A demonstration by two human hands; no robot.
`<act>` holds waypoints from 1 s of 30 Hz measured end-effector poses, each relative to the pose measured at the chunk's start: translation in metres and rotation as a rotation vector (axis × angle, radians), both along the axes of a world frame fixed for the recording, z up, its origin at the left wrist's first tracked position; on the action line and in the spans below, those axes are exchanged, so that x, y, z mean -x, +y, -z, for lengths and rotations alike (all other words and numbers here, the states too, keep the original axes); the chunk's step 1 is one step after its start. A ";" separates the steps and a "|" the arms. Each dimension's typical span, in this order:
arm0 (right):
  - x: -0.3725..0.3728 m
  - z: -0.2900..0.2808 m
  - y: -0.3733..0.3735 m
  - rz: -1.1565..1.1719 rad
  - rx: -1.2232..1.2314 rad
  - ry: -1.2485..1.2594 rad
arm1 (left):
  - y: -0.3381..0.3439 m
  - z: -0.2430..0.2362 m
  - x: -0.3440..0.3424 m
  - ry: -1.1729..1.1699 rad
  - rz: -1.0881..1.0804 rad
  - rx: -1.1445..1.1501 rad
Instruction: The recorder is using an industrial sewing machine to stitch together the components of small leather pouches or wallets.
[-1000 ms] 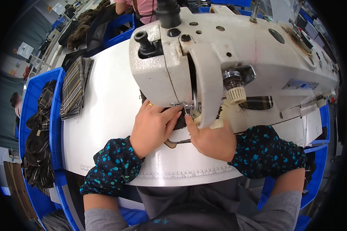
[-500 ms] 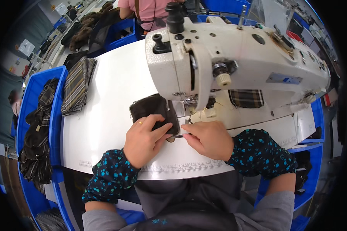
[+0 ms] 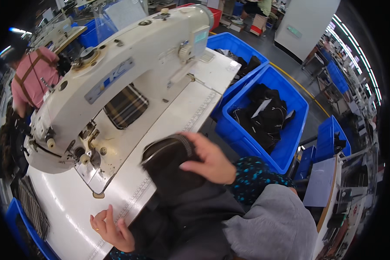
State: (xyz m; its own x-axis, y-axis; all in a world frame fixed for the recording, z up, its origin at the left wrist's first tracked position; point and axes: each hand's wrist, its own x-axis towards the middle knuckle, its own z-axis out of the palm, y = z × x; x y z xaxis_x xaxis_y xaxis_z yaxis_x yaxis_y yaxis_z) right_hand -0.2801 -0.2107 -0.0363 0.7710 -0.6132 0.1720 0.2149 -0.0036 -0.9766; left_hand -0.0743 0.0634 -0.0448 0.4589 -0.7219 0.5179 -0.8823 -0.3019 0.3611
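The tabletop (image 3: 61,197) is glossy and smooth, the bin (image 3: 243,141) plastic, the blurred dark piece (image 3: 165,158) apparently matt cloth.

A white pillar (image 3: 306,24) rises from the grey floor (image 3: 263,46), marked by a yellow line (image 3: 299,83); bright strip lights (image 3: 353,42) run in rows at right.

The site is a sewing workshop. A cream-white metal industrial sewing machine (image 3: 136,54) stands on a glossy white desk (image 3: 69,190) with a measuring scale printed along its edge. Blue rectangular plastic bins (image 3: 247,143) beside the desk contain dark cloth pieces (image 3: 268,125). A stack of striped fabric (image 3: 32,208) lies on the desk. A co-worker in a pink top (image 3: 37,71), long white tube lights (image 3: 351,38) and a yellow floor line (image 3: 303,89) indicate a shared production floor.
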 end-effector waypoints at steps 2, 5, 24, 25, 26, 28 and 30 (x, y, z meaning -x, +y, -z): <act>0.042 -0.016 -0.025 0.345 0.000 -0.107 | -0.005 0.005 -0.003 0.152 -0.089 0.012; 0.125 -0.027 -0.073 0.874 -0.042 -0.174 | -0.014 0.000 -0.002 0.223 -0.054 0.012; -0.168 -0.001 -0.077 0.271 1.312 0.073 | -0.010 -0.009 -0.007 0.293 -0.122 0.042; -0.183 0.015 -0.092 0.255 1.230 0.252 | -0.009 -0.010 -0.006 0.297 -0.113 0.039; -0.190 0.020 -0.102 0.242 1.148 0.435 | -0.008 -0.010 -0.006 0.304 -0.097 0.038; -0.198 0.016 -0.110 0.162 1.062 0.520 | -0.007 -0.009 -0.006 0.309 -0.120 0.040; -0.198 0.016 -0.116 0.095 0.974 0.614 | -0.008 -0.010 -0.006 0.310 -0.104 0.033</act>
